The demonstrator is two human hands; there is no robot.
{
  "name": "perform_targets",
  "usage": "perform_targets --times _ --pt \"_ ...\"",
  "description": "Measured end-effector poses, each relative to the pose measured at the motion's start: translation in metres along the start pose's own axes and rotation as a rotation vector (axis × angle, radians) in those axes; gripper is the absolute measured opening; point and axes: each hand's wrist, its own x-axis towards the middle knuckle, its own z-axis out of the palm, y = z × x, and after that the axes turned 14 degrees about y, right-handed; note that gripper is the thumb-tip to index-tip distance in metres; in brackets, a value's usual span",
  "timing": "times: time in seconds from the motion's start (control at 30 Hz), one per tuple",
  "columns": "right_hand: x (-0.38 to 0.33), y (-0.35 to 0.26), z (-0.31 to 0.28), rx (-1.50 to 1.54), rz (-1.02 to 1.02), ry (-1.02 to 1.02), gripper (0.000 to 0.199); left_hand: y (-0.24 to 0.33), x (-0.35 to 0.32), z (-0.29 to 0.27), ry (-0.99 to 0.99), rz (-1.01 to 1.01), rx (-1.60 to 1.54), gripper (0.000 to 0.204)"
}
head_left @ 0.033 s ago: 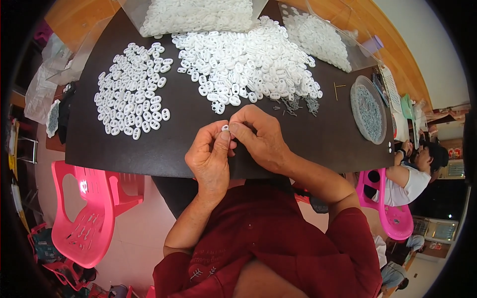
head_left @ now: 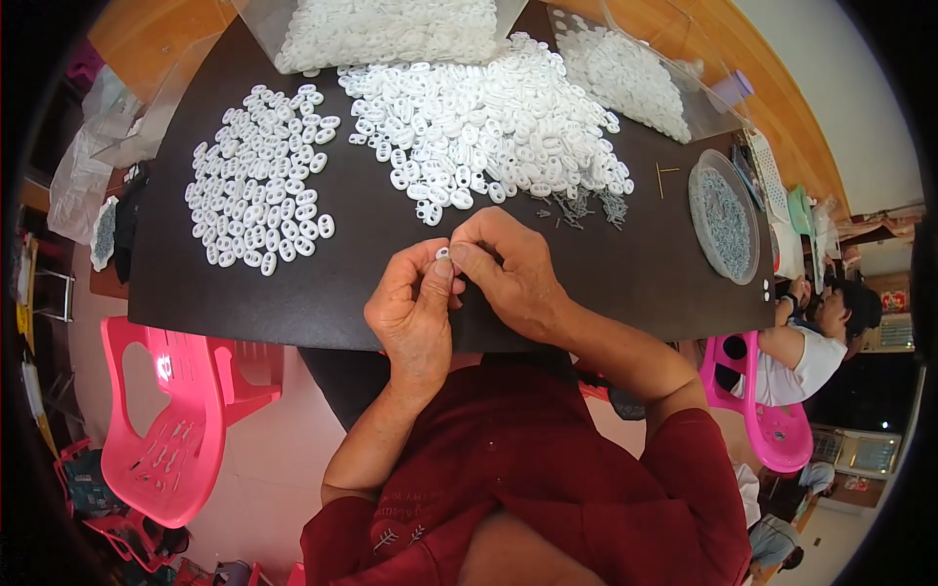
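Observation:
Above the dark table, near its front edge, my two hands meet. My left hand pinches a small white oval plastic piece between thumb and fingers. The fingertips of my right hand are pressed together against the right side of that piece. Whether anything else small is between them is hidden. Beyond my hands spreads a large heap of loose white oval pieces. A pile of grey pins lies at its near right edge. Farther left are many white two-holed oval pieces in a flat group.
A clear round tub of grey pins stands at right, near a thin brass-coloured T-shaped tool. Bags of white pieces sit at the back. A pink chair stands left; a person sits at right.

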Motion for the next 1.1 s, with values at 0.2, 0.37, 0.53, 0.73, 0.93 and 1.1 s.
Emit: perform_targets --times 0.2,0.37,0.53,0.73,0.93,1.1 --pt "-0.003 0.001 0.007 -0.047 -0.144 0.052 0.007 -0.002 -0.001 -0.003 -0.002 0.056 0.017 0.010" --pt "-0.001 0.001 0.000 -0.008 -0.083 0.039 0.006 0.001 0.001 -0.002 -0.004 -0.008 -0.040 0.014" --pt "0.024 0.010 -0.013 -0.171 -0.242 0.203 0.013 0.002 0.001 -0.004 0.014 -0.037 -0.100 0.017" --pt "0.034 0.016 0.001 -0.554 -0.531 0.196 0.021 0.002 0.001 -0.004 0.012 -0.016 -0.131 0.017" --pt "0.036 0.022 0.001 -0.572 -0.551 0.171 0.017 0.002 0.001 -0.005 0.015 -0.018 -0.120 0.017" --pt "0.026 0.021 -0.009 -0.015 -0.014 0.147 0.009 0.005 0.003 -0.003 0.001 -0.035 -0.129 0.018"
